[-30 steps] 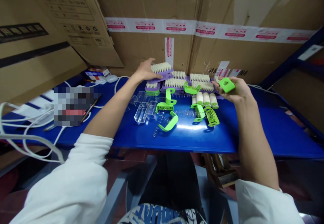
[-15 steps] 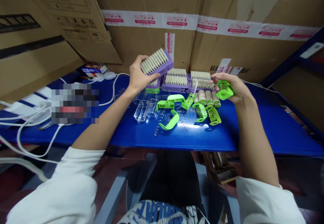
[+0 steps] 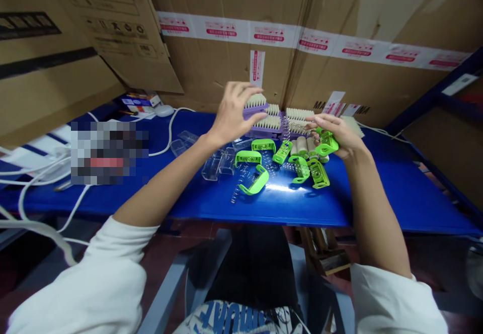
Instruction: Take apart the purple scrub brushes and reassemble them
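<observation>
Pinching a glossy, bright-green curved plastic bracket [image 3: 331, 144], partly hidden by fingers, in the grip of the right hand [image 3: 342, 133], above the smooth blue bench [image 3: 302, 208] and beside short cream cylindrical rollers [image 3: 302, 145]. Matching in colour the loose U-shaped plastic brackets [image 3: 281, 154] lying among thin coiled metal springs [image 3: 234, 193]. Spreading the grip of the left hand [image 3: 234, 114] around a purple plastic block brush [image 3: 255, 102] with rows of stubby cream bristles facing up; cannot tell whether touching it.
</observation>
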Demonstrator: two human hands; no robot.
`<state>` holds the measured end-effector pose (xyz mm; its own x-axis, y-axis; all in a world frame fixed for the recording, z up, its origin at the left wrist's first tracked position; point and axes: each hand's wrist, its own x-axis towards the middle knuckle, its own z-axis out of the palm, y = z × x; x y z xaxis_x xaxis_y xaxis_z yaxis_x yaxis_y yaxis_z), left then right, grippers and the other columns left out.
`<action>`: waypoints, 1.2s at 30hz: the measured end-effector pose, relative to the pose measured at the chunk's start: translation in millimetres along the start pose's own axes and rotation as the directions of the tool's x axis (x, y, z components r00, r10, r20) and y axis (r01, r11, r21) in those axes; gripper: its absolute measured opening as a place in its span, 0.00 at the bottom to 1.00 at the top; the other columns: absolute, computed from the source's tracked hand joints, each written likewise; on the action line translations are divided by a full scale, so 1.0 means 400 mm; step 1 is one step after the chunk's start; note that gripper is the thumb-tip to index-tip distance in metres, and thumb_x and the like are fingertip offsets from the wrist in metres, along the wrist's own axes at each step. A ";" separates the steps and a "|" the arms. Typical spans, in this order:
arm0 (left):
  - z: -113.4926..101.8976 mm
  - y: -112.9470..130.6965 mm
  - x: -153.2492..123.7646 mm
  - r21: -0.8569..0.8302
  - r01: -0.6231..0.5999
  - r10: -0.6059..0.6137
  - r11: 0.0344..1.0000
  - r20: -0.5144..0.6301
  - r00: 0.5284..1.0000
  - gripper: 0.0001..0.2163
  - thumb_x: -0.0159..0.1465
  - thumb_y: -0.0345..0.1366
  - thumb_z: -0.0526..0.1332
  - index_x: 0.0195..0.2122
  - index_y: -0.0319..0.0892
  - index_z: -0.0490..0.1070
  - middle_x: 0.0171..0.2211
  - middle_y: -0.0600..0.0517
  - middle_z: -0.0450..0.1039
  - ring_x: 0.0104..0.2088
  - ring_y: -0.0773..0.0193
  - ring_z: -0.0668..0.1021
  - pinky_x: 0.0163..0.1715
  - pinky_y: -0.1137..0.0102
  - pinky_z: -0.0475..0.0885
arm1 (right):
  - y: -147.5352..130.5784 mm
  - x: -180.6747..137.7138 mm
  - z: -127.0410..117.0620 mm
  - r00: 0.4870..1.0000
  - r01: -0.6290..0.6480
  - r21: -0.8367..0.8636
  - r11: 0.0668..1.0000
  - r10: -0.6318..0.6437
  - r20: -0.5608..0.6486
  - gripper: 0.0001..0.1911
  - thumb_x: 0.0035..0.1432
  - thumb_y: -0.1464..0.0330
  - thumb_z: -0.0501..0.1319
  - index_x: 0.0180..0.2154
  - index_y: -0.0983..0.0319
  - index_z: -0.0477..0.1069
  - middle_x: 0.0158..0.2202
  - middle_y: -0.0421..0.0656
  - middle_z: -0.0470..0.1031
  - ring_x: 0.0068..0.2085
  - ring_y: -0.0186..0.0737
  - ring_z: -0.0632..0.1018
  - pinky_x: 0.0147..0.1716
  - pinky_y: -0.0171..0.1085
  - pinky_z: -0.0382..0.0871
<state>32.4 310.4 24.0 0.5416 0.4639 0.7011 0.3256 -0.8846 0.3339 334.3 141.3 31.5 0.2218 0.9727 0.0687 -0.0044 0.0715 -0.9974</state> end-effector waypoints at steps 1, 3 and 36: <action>-0.001 0.041 0.005 -0.099 -0.070 0.079 0.993 0.088 0.993 0.27 0.73 0.50 0.74 0.70 0.49 0.79 0.71 0.41 0.81 0.71 0.40 0.80 0.75 0.42 0.75 | -0.003 -0.005 0.002 1.000 0.003 0.000 1.000 -0.003 0.012 0.26 0.45 0.51 0.90 0.41 0.57 0.90 0.40 0.45 0.88 0.27 0.31 0.76 0.22 0.32 0.75; 0.011 0.106 0.015 -0.272 -0.185 0.252 0.944 0.236 0.938 0.30 0.70 0.45 0.77 0.72 0.48 0.78 0.68 0.42 0.84 0.63 0.46 0.86 0.68 0.50 0.81 | -0.010 -0.014 0.008 0.999 0.025 -0.015 1.000 -0.024 0.026 0.28 0.44 0.48 0.90 0.41 0.56 0.90 0.40 0.45 0.89 0.27 0.32 0.76 0.21 0.33 0.75; 0.095 0.115 0.007 -0.594 0.042 0.074 0.803 0.170 0.983 0.18 0.66 0.43 0.80 0.52 0.40 0.84 0.48 0.45 0.89 0.47 0.58 0.89 0.48 0.65 0.87 | -0.049 -0.069 0.074 0.876 0.453 -0.623 0.637 -0.446 0.182 0.14 0.60 0.53 0.81 0.41 0.55 0.90 0.37 0.44 0.89 0.37 0.47 0.86 0.35 0.44 0.79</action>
<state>78.3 272.7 17.5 0.6877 0.3988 0.6067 -0.1759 -0.7193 0.6721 299.5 119.5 49.7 0.0192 0.8607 0.5087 0.7056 0.3489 -0.6168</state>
